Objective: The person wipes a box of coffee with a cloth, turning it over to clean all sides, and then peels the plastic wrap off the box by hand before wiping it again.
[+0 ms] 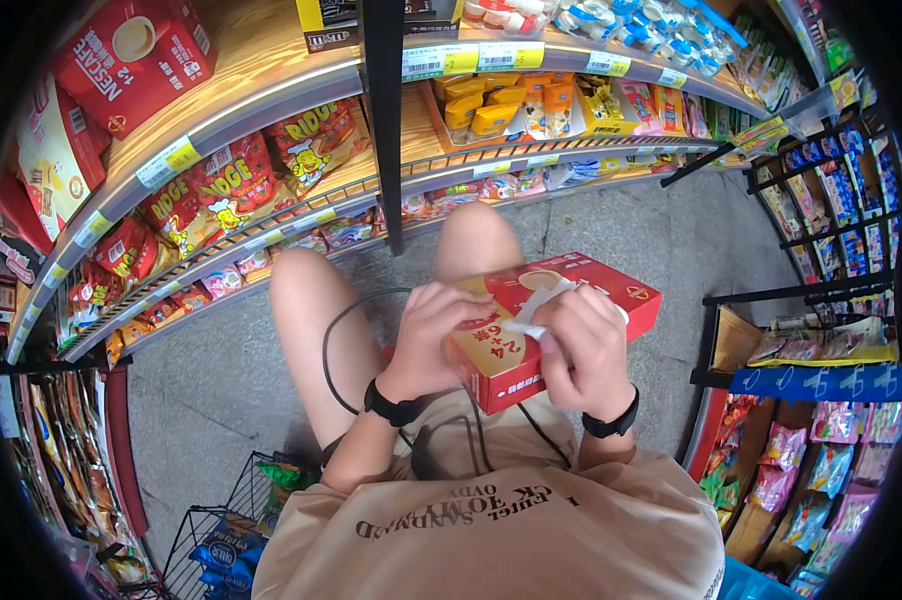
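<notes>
A red and gold coffee box (499, 375) with a cup picture and "24+6" printed on it rests over my lap, slightly tilted. My left hand (436, 325) grips its left side, with the fingers spread onto the top face. My right hand (586, 345) is closed over the box's top, pinching a crumpled white wipe (549, 297) that looks like tissue or cloth. The wipe lies against the printed face. Part of it is hidden under my right fingers.
A similar red Nescafe box (136, 60) stands on the upper left shelf, above bags of Ridge snacks (236, 185). A black shelf post (383, 130) rises ahead. A wire basket (196, 535) with blue packets sits at lower left. Candy racks (811, 470) line the right.
</notes>
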Action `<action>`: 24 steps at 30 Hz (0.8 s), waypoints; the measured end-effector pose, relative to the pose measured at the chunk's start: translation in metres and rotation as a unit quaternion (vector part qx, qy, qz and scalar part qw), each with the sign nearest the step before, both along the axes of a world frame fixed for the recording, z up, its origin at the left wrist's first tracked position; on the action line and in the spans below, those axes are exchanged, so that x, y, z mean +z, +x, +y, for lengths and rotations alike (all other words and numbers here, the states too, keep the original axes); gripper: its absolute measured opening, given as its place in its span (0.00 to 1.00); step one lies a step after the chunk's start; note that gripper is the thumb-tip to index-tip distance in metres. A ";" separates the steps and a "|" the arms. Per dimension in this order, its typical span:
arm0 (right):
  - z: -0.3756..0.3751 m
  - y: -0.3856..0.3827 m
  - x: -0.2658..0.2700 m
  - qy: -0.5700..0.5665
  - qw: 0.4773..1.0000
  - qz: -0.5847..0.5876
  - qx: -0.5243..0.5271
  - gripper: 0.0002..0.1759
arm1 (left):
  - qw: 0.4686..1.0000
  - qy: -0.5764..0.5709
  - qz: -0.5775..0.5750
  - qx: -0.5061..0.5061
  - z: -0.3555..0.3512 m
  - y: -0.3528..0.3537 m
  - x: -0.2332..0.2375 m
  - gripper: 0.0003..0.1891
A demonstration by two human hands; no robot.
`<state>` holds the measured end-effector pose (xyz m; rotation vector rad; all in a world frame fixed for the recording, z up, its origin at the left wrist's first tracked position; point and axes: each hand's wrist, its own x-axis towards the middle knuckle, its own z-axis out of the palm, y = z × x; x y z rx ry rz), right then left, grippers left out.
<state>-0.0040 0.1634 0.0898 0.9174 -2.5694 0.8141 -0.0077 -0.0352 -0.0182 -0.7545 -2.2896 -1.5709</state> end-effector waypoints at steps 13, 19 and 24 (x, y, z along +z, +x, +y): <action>-0.015 0.006 0.007 -0.071 0.996 -0.056 0.005 0.06 | 1.000 0.001 0.002 0.001 -0.001 -0.001 0.000 0.27; -0.034 0.001 0.002 0.032 0.999 0.020 0.009 0.08 | 1.000 0.007 -0.015 0.008 -0.004 -0.001 -0.002 0.27; -0.032 -0.003 0.002 0.029 1.000 -0.008 0.003 0.07 | 0.999 0.022 -0.026 0.003 -0.006 -0.002 0.000 0.27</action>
